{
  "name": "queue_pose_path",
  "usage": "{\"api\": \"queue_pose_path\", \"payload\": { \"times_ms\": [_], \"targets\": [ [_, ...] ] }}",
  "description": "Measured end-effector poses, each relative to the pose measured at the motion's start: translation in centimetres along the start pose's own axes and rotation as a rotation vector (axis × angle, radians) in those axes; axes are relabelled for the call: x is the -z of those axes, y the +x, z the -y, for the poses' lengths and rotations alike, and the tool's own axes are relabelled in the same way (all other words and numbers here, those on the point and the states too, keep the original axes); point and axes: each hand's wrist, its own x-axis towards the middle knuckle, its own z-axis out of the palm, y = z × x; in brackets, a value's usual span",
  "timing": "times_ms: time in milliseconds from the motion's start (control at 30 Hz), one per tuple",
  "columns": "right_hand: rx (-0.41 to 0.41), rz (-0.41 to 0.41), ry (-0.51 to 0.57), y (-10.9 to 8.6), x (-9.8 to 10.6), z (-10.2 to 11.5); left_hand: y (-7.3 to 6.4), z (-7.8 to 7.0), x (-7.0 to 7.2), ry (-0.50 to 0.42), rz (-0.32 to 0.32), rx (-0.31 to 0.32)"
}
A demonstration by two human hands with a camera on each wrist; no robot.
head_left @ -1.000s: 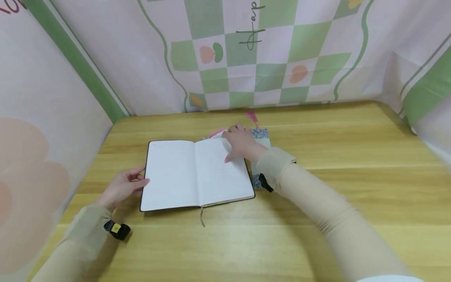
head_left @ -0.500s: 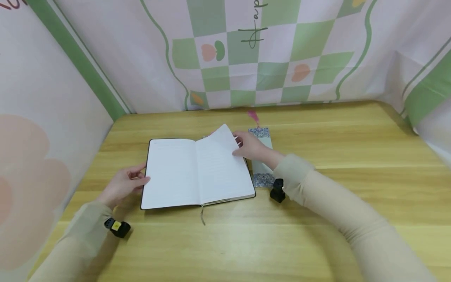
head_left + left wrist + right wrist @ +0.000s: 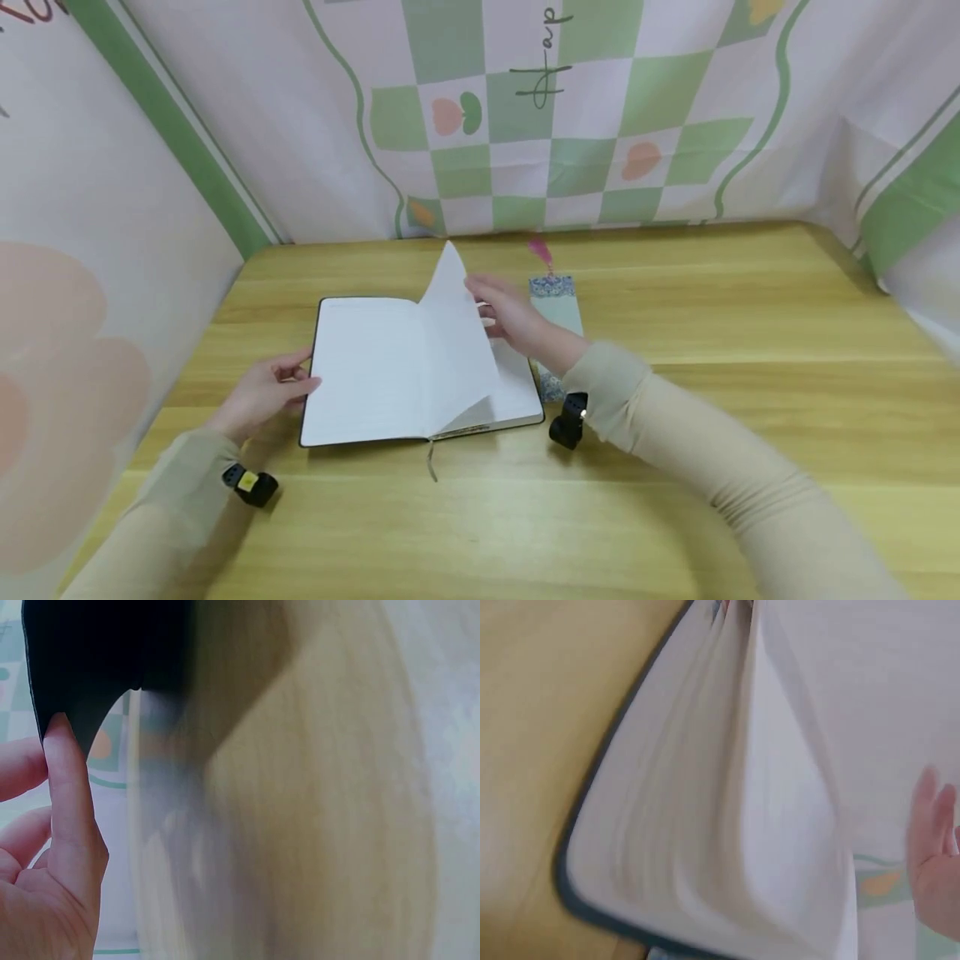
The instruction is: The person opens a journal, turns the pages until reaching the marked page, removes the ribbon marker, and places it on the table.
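An open notebook (image 3: 367, 367) with white pages and a dark cover lies on the table in the head view. My left hand (image 3: 262, 396) pinches its left edge, thumb on the page; in the left wrist view the fingers (image 3: 69, 780) meet the black cover (image 3: 97, 652). One right-hand page (image 3: 457, 333) stands raised, its top corner pointing up. My right hand (image 3: 513, 317) is at that page's outer edge, fingers partly hidden by it. The right wrist view shows the hand (image 3: 937, 862) with fairly straight fingers beside the raised, blurred pages (image 3: 795, 810).
A pale green bookmark (image 3: 558, 310) with blue patterned ends and a pink tassel (image 3: 540, 249) lies right of the notebook, partly under my right arm. A ribbon (image 3: 431, 461) hangs from the spine. Checked cloth (image 3: 517, 167) rises behind the wooden table (image 3: 720, 333).
The page at the right lifted from nearly flat and swung leftward. My right hand went from the page's top right, out to the right, then back left against the page. My left hand stayed put.
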Motion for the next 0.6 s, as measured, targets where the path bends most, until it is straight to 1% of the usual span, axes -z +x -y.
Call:
{"api": "queue_pose_path", "payload": {
  "times_ms": [33,100,133,233,333,400,500,600],
  "targets": [
    [0.002,0.023,-0.009,0.0,-0.3,0.0,0.0,0.0,0.0,0.0,0.001,-0.001],
    [0.013,0.073,-0.08,0.1,-0.8,-0.1,0.0,0.0,0.0,-0.002,0.005,-0.005],
    [0.026,0.104,-0.146,0.1,-1.1,-0.2,0.0,0.1,0.0,-0.004,0.008,-0.008],
    [0.09,0.189,-0.409,0.1,-1.8,-0.6,0.0,0.1,0.0,-0.007,0.016,-0.015],
    [0.163,0.244,-0.636,-0.1,-2.6,-1.0,0.1,0.1,0.0,-0.005,0.017,-0.019],
    [0.198,0.269,-0.751,-0.2,-3.2,-1.2,0.1,0.1,0.0,-0.003,0.014,-0.017],
    [0.218,0.315,-0.915,-0.2,-4.1,-1.5,0.1,0.0,0.0,0.005,0.006,-0.008],
    [0.187,0.363,-1.061,-0.2,-4.9,-1.7,0.1,0.0,-0.1,0.005,-0.002,-0.005]
  ]
}}
